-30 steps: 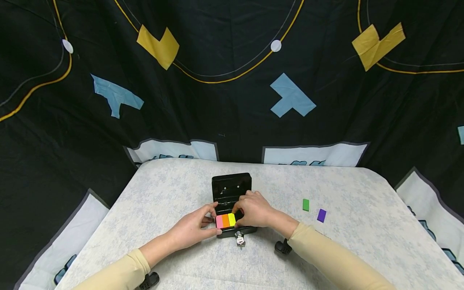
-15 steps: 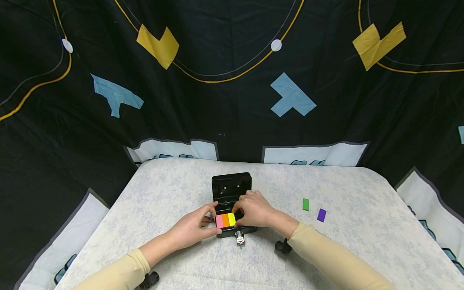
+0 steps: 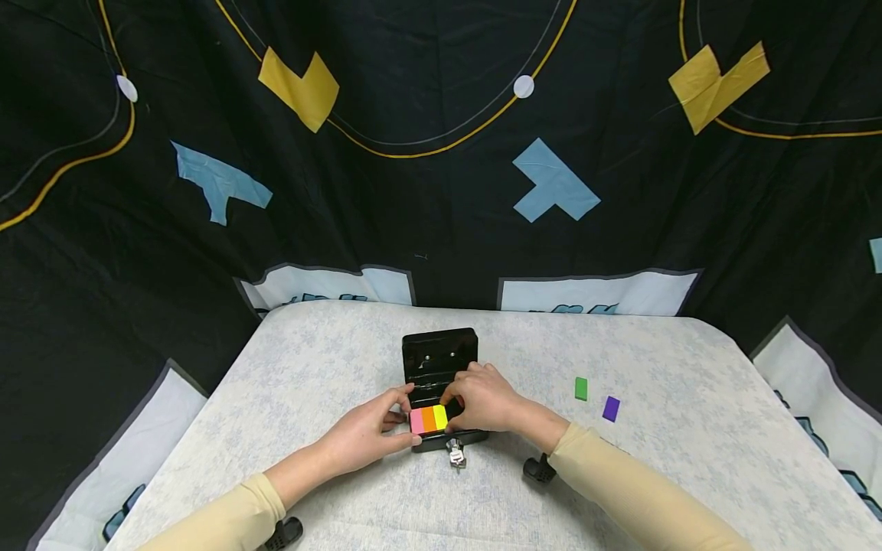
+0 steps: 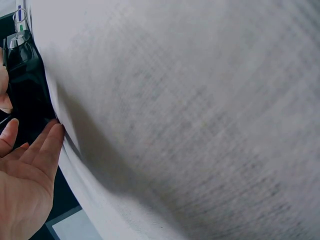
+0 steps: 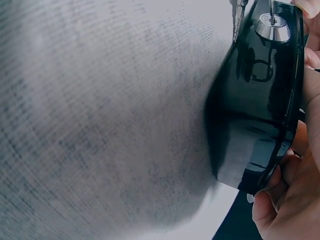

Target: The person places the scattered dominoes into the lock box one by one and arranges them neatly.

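A small black metal cash box (image 3: 441, 350) stands on the table with its lid raised. Inside lie a pink block (image 3: 416, 422), an orange block (image 3: 429, 419) and a yellow block (image 3: 441, 417), side by side. My left hand (image 3: 361, 436) rests against the box's left end, thumb at the front edge, fingers fairly straight along the side in the left wrist view. My right hand (image 3: 485, 402) reaches over the box's right part, thumb and index finger pinching the yellow block at its two ends. Its other fingers curl by the box's right end, and the hand hides that part of the interior.
A green block (image 3: 582, 389) and a purple block (image 3: 611, 409) lie on the table to the right. Keys (image 3: 456, 455) hang at the box's front lock (image 5: 272, 26). A pale patterned cloth covers the table (image 3: 331, 344); a dark curtain (image 3: 441, 214) hangs behind.
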Demonstrator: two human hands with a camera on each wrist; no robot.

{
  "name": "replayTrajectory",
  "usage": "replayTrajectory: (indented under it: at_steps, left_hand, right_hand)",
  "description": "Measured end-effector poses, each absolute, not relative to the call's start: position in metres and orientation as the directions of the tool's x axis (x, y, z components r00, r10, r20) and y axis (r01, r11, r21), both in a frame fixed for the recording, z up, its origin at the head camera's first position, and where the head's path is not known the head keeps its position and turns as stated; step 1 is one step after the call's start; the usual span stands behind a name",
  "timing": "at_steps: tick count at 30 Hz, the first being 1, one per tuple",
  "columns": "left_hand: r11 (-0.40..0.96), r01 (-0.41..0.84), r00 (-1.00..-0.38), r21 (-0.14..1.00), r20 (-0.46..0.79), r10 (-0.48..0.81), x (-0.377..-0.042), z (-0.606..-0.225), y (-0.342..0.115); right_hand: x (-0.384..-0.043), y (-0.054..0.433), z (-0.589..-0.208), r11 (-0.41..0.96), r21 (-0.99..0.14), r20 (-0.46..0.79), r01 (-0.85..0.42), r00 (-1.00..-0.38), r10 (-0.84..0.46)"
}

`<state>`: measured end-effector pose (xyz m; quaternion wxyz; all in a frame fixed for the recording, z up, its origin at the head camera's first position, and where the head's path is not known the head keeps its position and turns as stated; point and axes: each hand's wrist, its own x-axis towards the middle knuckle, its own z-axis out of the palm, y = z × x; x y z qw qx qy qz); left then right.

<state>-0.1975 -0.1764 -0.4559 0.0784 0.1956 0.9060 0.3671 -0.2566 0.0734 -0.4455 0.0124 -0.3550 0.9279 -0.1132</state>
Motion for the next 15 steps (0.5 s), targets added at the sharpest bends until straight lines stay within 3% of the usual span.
replayTrajectory:
  at_steps: [15]
  left_hand:
    - [0.644, 0.312, -0.906, 0.698, 0.015, 0.422, -0.198, -0.456, -0.178]
  right_hand:
    - [-0.254, 0.092, -0.432, 0.694, -0.294, 0.129, -0.657, -0.747, -0.652]
